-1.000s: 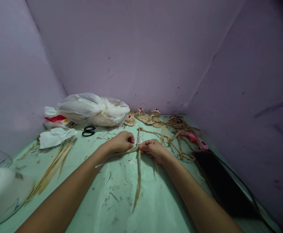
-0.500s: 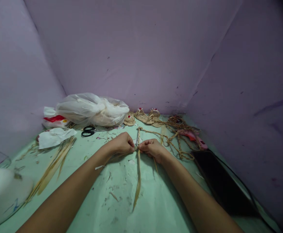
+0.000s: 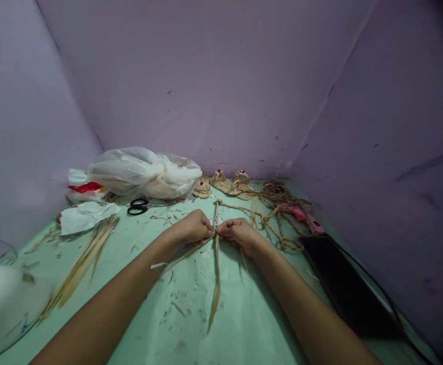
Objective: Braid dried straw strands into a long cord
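A thin braid [image 3: 217, 212] of dried plant fibre runs down between my hands, and a loose strip [image 3: 217, 284] hangs below it toward me. My left hand [image 3: 195, 226] is closed in a pinch on a fibre strand [image 3: 183, 257] that trails back under the wrist. On the other side, my right hand [image 3: 238, 234] pinches the braid's lower end, where another strand [image 3: 243, 259] pokes out beneath the palm. From the braid's top, a longer braided cord [image 3: 240, 207] leads right into a tangled heap [image 3: 278, 192]. The strands inside the fingertips are mostly hidden.
Black-handled scissors [image 3: 138, 206] lie left, before a white plastic bag [image 3: 145, 172]. Woven pieces with red beads [image 3: 223, 183] sit by the wall. Loose dried strips [image 3: 80, 263], a white cloth [image 3: 88, 217] and a white bowl [image 3: 12, 309] are left; a dark flat object [image 3: 351, 289] is right.
My left hand has shifted slightly toward the braid and down, and its strand shows more clearly below the wrist. My right hand stays nearly still.
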`<state>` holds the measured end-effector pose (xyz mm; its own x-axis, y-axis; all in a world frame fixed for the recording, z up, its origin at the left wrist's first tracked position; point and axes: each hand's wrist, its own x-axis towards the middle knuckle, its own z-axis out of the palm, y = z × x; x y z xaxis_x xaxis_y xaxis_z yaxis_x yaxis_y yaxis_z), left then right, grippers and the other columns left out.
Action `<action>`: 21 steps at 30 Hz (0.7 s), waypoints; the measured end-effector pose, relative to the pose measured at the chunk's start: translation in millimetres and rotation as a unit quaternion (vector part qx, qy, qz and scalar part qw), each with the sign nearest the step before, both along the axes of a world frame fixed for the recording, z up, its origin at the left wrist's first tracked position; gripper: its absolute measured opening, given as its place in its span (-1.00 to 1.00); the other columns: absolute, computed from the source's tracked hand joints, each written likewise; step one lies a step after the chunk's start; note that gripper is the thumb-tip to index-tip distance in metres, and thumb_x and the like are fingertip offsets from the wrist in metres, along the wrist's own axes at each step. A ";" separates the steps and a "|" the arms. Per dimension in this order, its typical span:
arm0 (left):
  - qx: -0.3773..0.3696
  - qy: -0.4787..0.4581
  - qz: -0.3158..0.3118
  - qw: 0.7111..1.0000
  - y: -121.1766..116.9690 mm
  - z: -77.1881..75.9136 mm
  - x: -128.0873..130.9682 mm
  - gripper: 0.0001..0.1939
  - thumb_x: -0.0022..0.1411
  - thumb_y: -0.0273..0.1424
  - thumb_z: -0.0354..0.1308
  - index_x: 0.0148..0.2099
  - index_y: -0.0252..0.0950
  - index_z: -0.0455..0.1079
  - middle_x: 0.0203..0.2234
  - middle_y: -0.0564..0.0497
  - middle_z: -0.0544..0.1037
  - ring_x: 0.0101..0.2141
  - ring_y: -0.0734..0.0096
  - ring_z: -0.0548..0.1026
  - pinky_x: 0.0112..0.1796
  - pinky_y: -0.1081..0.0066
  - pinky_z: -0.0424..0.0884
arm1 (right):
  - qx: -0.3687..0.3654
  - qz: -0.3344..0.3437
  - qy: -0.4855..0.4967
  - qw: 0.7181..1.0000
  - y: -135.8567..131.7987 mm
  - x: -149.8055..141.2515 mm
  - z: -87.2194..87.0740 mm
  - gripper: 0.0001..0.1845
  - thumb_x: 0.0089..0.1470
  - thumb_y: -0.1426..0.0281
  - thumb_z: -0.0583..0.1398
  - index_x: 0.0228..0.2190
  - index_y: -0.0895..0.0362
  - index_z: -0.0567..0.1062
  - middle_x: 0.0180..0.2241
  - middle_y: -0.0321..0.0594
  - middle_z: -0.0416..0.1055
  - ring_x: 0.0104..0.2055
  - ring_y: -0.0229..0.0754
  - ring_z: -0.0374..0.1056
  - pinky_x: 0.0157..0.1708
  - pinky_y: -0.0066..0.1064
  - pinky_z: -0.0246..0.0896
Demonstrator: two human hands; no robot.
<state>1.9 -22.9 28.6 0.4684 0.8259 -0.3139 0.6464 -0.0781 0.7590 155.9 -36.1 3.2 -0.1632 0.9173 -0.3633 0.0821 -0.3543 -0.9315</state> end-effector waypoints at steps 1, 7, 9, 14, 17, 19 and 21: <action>-0.018 -0.004 0.012 1.000 1.0 -0.5 0.7 -0.88 -0.20 -0.46 -0.03 -0.68 -0.36 0.22 -0.84 0.12 0.20 -0.75 0.60 0.12 -0.68 0.54 0.03 | 0.001 0.001 0.006 1.000 0.3 0.4 -0.5 -0.92 -0.32 0.48 0.19 -0.69 0.25 0.38 -0.77 -0.38 0.23 -0.77 -0.49 -0.12 -0.75 -0.53 -0.36; -0.087 -0.022 0.090 0.992 4.0 0.7 7.3 -0.86 -0.18 -0.44 0.08 -0.53 -0.43 0.39 -0.85 0.11 0.24 -0.76 0.58 0.16 -0.67 0.52 0.12 | -0.010 0.007 0.040 0.999 0.4 1.4 1.4 -0.89 -0.33 0.44 0.20 -0.70 0.24 0.37 -0.81 -0.40 0.16 -0.78 -0.49 -0.16 -0.75 -0.53 -0.40; -0.075 -0.018 0.111 0.991 4.3 0.8 8.9 -0.86 -0.20 -0.46 0.09 -0.53 -0.44 0.40 -0.86 0.12 0.22 -0.77 0.59 0.13 -0.69 0.53 0.06 | -0.012 0.005 0.047 0.999 0.0 0.9 3.0 -0.89 -0.33 0.45 0.20 -0.70 0.24 0.38 -0.81 -0.39 0.17 -0.77 -0.50 -0.16 -0.75 -0.53 -0.40; -0.016 -0.006 0.140 0.990 7.3 -3.0 10.9 -0.95 -0.26 -0.52 0.09 -0.61 -0.42 0.34 -0.87 0.16 0.16 -0.76 0.62 0.10 -0.70 0.55 -0.02 | 0.002 0.005 0.031 0.999 -1.0 -0.9 3.2 -0.89 -0.32 0.44 0.20 -0.69 0.25 0.39 -0.81 -0.40 0.16 -0.77 -0.49 -0.13 -0.75 -0.54 -0.35; -0.052 0.015 0.148 0.988 6.9 -0.8 13.2 -0.96 -0.24 -0.52 0.08 -0.62 -0.40 0.33 -0.90 0.15 0.14 -0.79 0.60 0.09 -0.72 0.53 -0.05 | 0.038 0.004 -0.003 0.999 -1.6 -1.9 2.6 -0.88 -0.31 0.45 0.21 -0.71 0.25 0.39 -0.79 -0.38 0.21 -0.75 -0.49 -0.08 -0.73 -0.55 -0.29; -0.114 0.007 0.166 0.980 4.7 2.7 15.8 -0.95 -0.21 -0.53 0.06 -0.62 -0.42 0.32 -0.90 0.13 0.16 -0.81 0.61 0.07 -0.74 0.53 -0.05 | 0.050 0.002 -0.024 0.998 -1.7 -2.3 2.5 -0.89 -0.31 0.46 0.20 -0.72 0.25 0.40 -0.77 -0.36 0.25 -0.74 -0.49 -0.07 -0.72 -0.56 -0.26; -0.168 -0.034 0.184 0.968 2.0 5.8 18.4 -0.92 -0.20 -0.59 0.01 -0.63 -0.44 0.32 -0.88 0.09 0.21 -0.81 0.61 0.12 -0.74 0.55 0.01 | 0.047 0.002 -0.033 0.998 -1.4 -2.7 2.2 -0.90 -0.29 0.48 0.19 -0.71 0.25 0.41 -0.76 -0.34 0.28 -0.74 -0.48 -0.07 -0.72 -0.56 -0.25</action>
<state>20.3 -20.9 34.4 0.1911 0.7972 -0.5727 0.5312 0.4066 0.7433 153.2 -37.5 5.3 -0.1444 0.9476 -0.2850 0.1463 -0.2645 -0.9532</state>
